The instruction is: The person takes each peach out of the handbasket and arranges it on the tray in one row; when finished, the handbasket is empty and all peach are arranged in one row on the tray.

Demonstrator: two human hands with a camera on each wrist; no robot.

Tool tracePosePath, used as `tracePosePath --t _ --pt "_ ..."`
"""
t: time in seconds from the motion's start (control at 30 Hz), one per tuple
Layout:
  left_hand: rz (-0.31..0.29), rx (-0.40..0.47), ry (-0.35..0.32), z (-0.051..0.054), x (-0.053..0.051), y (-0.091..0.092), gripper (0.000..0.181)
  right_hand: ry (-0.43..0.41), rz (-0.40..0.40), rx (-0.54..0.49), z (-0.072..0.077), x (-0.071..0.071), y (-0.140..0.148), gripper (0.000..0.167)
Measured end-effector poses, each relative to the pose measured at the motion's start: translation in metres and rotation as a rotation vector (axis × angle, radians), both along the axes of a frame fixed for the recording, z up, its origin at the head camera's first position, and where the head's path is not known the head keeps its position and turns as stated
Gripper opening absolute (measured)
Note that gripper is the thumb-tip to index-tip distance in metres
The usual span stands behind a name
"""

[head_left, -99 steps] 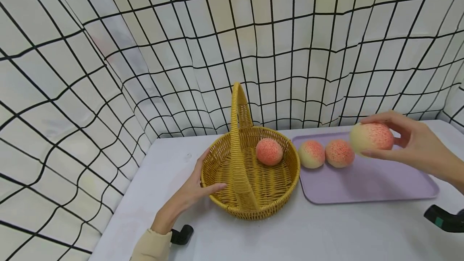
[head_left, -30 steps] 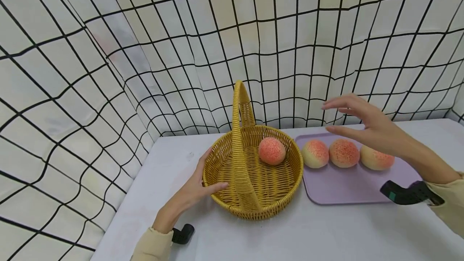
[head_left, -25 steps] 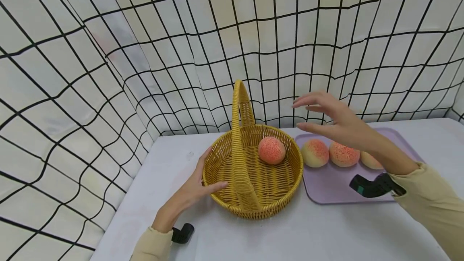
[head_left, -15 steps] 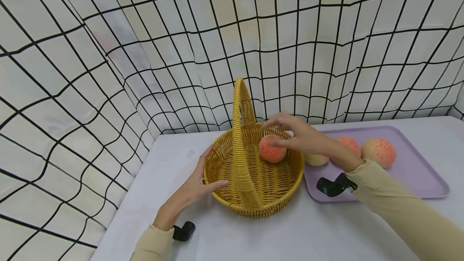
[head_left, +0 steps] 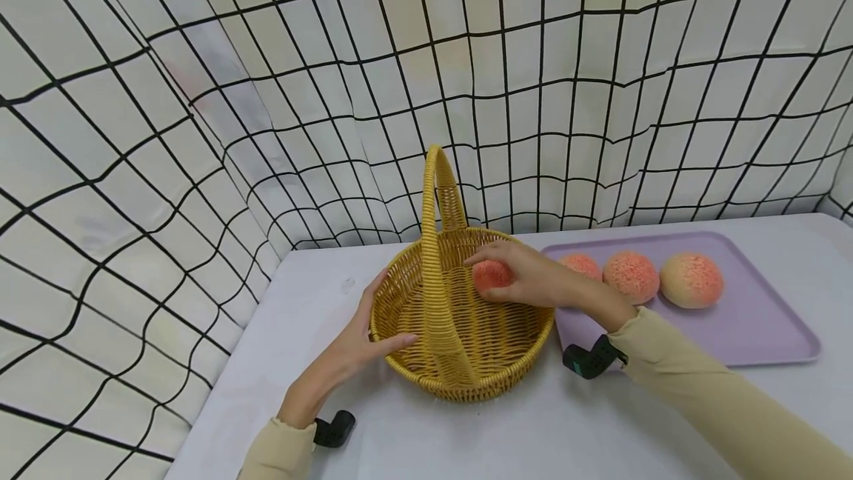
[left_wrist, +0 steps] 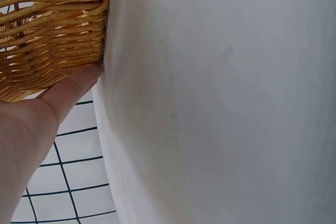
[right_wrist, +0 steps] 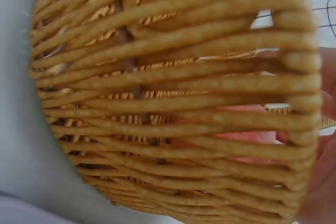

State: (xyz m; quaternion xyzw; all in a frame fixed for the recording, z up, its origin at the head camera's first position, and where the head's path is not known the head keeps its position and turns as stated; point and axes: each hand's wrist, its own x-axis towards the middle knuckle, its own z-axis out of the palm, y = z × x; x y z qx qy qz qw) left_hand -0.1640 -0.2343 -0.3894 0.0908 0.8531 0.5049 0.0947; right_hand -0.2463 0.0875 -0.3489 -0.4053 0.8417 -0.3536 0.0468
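A yellow wicker basket (head_left: 460,384) with a tall arched handle stands on the table. My left hand (head_left: 363,339) holds its left side, thumb over the rim and fingers along the outside. In the left wrist view a finger of the left hand (left_wrist: 68,90) touches the woven wall low down. Inside the basket, right of the handle, my right hand (head_left: 533,276) grips a pinkish-red peach (head_left: 489,278) between thumb and fingers. The right wrist view shows that peach (right_wrist: 236,135) only through the weave, with part of the right hand (right_wrist: 323,182) beyond the rim.
Right of the basket lies a lilac tray (head_left: 753,332). On it three peaches sit in a row: one partly hidden peach (head_left: 581,265), a middle peach (head_left: 631,276) and a paler peach (head_left: 691,280). A black grid net (head_left: 506,95) over white cloth borders the table.
My right hand has let go of a peach at the right end of the tray's row, swung left into the basket and taken hold of the peach there. The left hand stays in place.
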Motion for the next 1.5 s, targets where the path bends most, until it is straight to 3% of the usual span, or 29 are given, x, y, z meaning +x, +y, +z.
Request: tracePosePath --t 0.33,0.57,1.13,1.5 --pt "0.011 -0.019 -0.007 0.0 0.0 -0.003 0.115 -0.067 -0.024 0.021 0.009 0.009 0.006 0.046" --pt "0.016 -0.029 -0.01 0.0 0.0 -0.002 0.114 -0.077 0.002 0.092 0.001 0.007 0.001 0.051" --pt "0.018 -0.047 0.003 0.004 0.001 -0.001 0.114 -0.031 0.122 0.131 -0.005 0.009 -0.006 0.053" --pt "0.016 -0.037 -0.006 0.002 0.001 0.0 0.114 0.034 0.109 0.133 -0.008 0.012 -0.004 0.056"
